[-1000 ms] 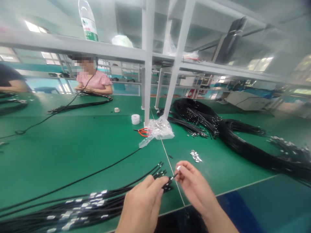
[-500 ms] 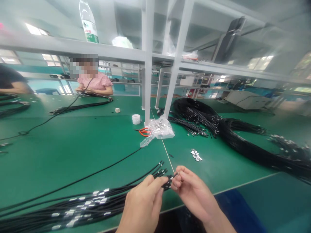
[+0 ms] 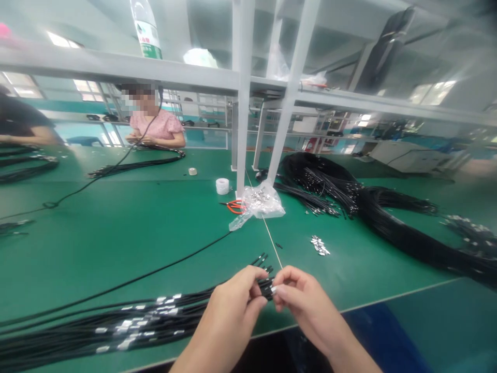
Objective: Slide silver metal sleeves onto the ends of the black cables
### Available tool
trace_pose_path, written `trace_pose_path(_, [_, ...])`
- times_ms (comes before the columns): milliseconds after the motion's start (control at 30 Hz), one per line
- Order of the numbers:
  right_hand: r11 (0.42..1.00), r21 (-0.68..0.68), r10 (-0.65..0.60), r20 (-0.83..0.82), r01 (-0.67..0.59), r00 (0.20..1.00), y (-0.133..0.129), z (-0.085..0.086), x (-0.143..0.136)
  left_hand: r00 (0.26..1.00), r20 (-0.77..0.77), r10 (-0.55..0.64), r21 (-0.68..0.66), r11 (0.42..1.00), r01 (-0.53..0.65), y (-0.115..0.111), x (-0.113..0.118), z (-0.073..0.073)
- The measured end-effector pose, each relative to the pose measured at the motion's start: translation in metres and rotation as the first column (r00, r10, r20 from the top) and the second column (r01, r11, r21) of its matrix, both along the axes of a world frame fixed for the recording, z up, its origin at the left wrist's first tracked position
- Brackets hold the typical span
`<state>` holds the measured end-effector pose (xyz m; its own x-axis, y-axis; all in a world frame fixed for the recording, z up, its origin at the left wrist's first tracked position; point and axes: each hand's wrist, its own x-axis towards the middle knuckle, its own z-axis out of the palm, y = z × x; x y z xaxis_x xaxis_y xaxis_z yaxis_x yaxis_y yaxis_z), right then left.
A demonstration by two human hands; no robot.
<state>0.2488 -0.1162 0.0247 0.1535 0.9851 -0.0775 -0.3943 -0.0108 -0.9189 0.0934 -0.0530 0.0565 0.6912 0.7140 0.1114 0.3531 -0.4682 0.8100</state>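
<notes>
Long black cables (image 3: 186,313) bear white bands (image 3: 126,325), small silver pieces (image 3: 320,245) remain loose, the right hand (image 3: 306,305) pinches a pale bit (image 3: 274,290), and the left hand (image 3: 233,305) half-curls, hold unclear.

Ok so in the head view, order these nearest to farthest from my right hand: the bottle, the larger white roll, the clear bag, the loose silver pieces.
From your right hand:
1. Loose silver pieces, just beyond it, slightly right.
2. Clear bag, farther up, left, by the posts.
3. Larger white roll, left of the bag.
4. Bottle, upper left, on the shelf.
</notes>
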Motion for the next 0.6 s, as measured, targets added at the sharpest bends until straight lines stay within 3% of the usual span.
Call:
trace_pose_path(133, [1.0, -0.002, 0.019, 0.047, -0.019, 0.999, 0.003, -0.003, -0.008, 1.0, 0.01, -0.01, -0.013, 1.0, 0.011, 0.002, 0.0, -0.002])
trace_pose_path(267, [0.999, -0.011, -0.038, 0.085, 0.039, 0.996, 0.001, -0.001, -0.006, 0.998, 0.043, -0.038, -0.139, 0.989, 0.043, 0.006, 0.002, -0.001])
trace_pose_path(433, [0.98, 0.034, -0.191, 0.426, 0.196, 0.884, -0.006, 0.007, -0.004, 0.981, -0.067, -0.183, -0.198, 0.966, 0.167, 0.019, 0.009, 0.006])
trace_pose_path(500, [0.966, 0.048, -0.244, 0.489, 0.253, 0.838, -0.006, 0.008, -0.003, 0.977, -0.127, -0.17, -0.174, 0.974, 0.146, 0.025, 0.001, 0.012])
trace_pose_path(600, [0.964, 0.032, -0.248, 0.483, 0.266, 0.84, -0.003, 0.007, 0.0, 0.964, -0.256, -0.078, -0.096, 0.994, 0.055, 0.03, -0.028, 0.024])
